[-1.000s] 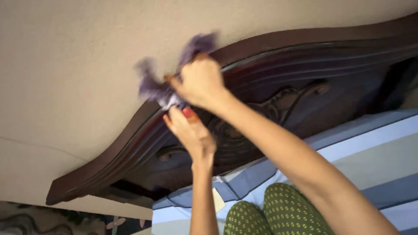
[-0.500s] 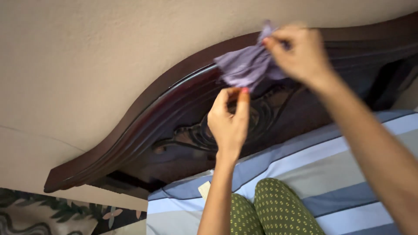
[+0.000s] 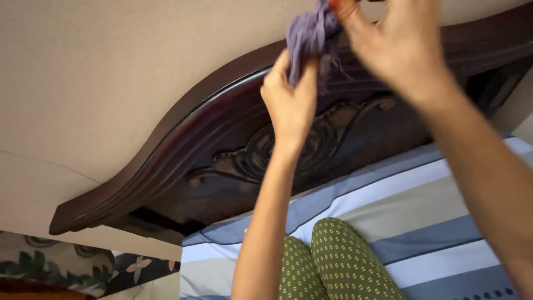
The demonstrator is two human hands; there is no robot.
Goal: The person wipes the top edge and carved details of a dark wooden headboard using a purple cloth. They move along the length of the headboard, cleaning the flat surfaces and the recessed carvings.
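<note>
Both hands gripped the purple cloth (image 3: 308,34) above the headboard (image 3: 222,139): left hand (image 3: 290,105) pinched its lower end, right hand (image 3: 401,47) its top (fingers curled). Bunching it evenly would help.

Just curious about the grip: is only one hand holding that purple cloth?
No, both the left hand and the right hand pinch the purple cloth in front of the dark carved headboard.

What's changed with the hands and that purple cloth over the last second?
Both hands rose toward the frame's top. The purple cloth, spread between them half a second ago, is now bunched; the left hand has closed on its lower end, and the right hand still pinches the top. The carved headboard and striped bedding look unchanged.
</note>
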